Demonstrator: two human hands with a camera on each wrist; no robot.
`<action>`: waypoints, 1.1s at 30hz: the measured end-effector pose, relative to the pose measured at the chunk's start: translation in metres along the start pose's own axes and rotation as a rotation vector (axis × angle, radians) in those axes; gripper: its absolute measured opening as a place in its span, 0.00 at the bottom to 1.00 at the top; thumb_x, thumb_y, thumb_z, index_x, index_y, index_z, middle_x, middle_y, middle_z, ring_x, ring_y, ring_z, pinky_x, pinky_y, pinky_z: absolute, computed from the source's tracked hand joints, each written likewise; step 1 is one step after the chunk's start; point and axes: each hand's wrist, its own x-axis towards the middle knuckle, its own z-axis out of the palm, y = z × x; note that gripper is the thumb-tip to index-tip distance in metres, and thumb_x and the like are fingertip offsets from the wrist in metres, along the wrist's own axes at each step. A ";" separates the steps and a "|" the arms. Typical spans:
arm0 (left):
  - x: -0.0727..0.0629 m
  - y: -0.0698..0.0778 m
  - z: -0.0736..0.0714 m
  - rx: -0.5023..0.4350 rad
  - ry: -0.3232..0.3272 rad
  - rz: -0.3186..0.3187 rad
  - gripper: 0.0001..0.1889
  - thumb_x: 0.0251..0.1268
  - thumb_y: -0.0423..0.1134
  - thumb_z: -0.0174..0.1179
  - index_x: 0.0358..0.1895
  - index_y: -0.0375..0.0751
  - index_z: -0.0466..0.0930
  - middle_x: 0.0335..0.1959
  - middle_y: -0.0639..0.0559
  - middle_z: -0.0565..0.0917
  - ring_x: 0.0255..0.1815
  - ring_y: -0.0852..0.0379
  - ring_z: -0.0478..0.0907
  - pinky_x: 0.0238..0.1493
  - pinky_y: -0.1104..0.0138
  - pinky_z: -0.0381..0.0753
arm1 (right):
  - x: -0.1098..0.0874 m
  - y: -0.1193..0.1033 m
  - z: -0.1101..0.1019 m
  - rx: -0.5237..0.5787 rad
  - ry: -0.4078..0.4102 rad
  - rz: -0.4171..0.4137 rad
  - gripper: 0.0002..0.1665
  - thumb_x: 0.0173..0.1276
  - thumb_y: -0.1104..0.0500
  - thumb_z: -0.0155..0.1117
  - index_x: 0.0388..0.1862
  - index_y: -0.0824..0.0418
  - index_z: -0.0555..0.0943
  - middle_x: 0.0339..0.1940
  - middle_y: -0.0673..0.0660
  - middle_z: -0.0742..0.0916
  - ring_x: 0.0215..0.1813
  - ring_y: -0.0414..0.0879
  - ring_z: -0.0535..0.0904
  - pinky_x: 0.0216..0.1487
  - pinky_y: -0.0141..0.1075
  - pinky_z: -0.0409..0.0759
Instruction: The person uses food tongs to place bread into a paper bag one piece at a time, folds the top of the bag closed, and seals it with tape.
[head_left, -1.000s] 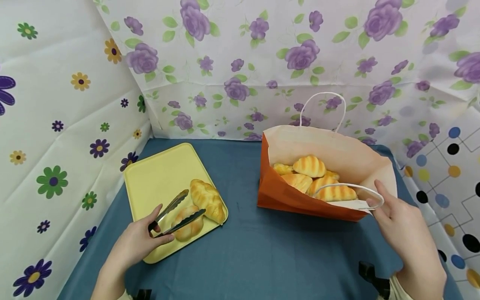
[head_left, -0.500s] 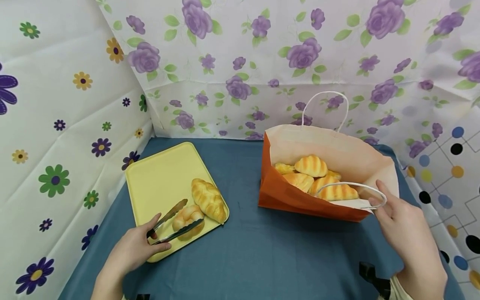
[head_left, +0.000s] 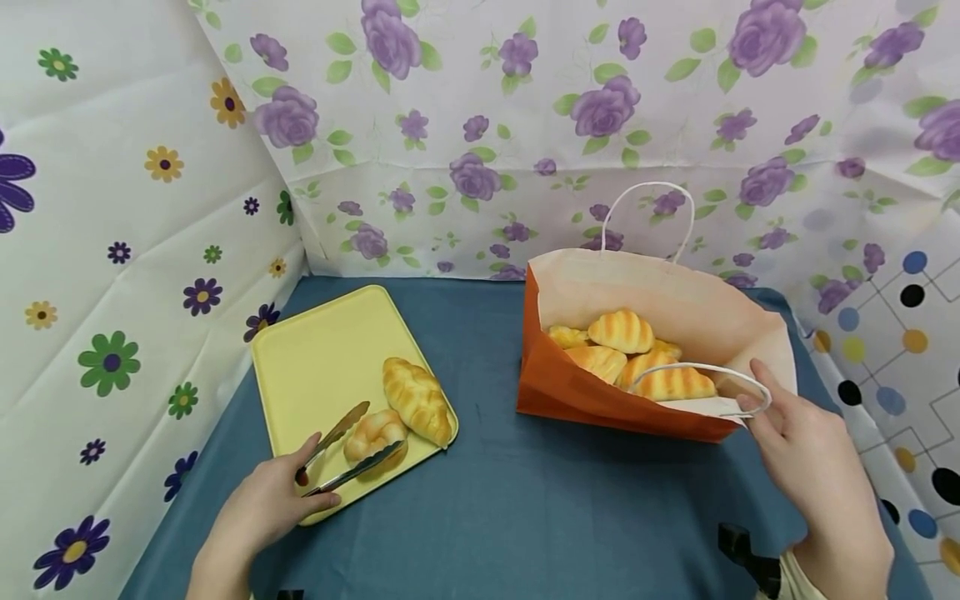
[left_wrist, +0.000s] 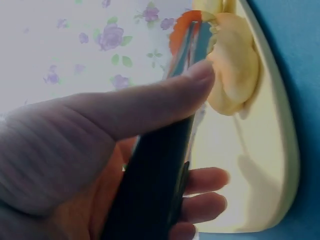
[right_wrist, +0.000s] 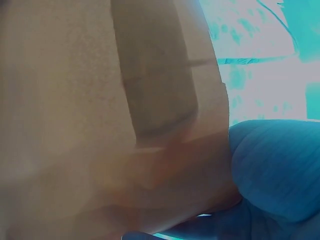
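Note:
On the left, my left hand (head_left: 266, 504) holds a pair of tongs (head_left: 367, 463) with spread arms. These arms lie on either side of a round knotted bread roll (head_left: 377, 437); contact with it cannot be told. A longer braided loaf (head_left: 417, 400) rests beside the roll on the yellow tray (head_left: 322, 358). In the left wrist view, my thumb presses the dark tongs handle (left_wrist: 155, 170). Over on the right, my right hand (head_left: 806, 442) pinches the near rim of an orange paper bag (head_left: 600, 423) by its white handle (head_left: 752, 382). Its wrist view shows mostly blurred paper.
Inside the bag lie several bread pieces (head_left: 621, 331), some with striped tops. A second white handle (head_left: 604, 212) stands up at the bag's back. Blue cloth (head_left: 480, 500) covers the table, and a flowered sheet (head_left: 450, 117) hangs behind it.
My left hand has moved the tongs slightly down and toward me, so their arms now flank the round roll. The right hand and the bag have stayed in place.

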 end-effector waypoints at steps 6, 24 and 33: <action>-0.005 0.005 -0.001 -0.015 -0.013 0.040 0.55 0.63 0.59 0.77 0.84 0.33 0.61 0.22 0.51 0.72 0.23 0.53 0.68 0.26 0.61 0.66 | -0.002 0.000 -0.001 -0.001 0.001 -0.011 0.39 0.90 0.42 0.47 0.87 0.62 0.59 0.16 0.53 0.74 0.26 0.61 0.76 0.28 0.50 0.73; 0.000 0.011 0.001 0.056 -0.118 -0.017 0.59 0.63 0.58 0.77 0.86 0.33 0.52 0.69 0.20 0.74 0.62 0.30 0.81 0.55 0.38 0.80 | -0.002 -0.002 0.003 -0.004 0.026 -0.012 0.37 0.90 0.43 0.48 0.86 0.63 0.62 0.18 0.56 0.78 0.38 0.66 0.81 0.36 0.58 0.77; -0.001 0.014 0.000 0.031 -0.152 -0.008 0.51 0.72 0.54 0.72 0.86 0.33 0.53 0.71 0.21 0.74 0.59 0.35 0.84 0.53 0.41 0.81 | -0.001 0.000 0.002 -0.005 0.015 -0.004 0.37 0.90 0.43 0.47 0.86 0.62 0.62 0.16 0.51 0.74 0.26 0.53 0.74 0.30 0.44 0.67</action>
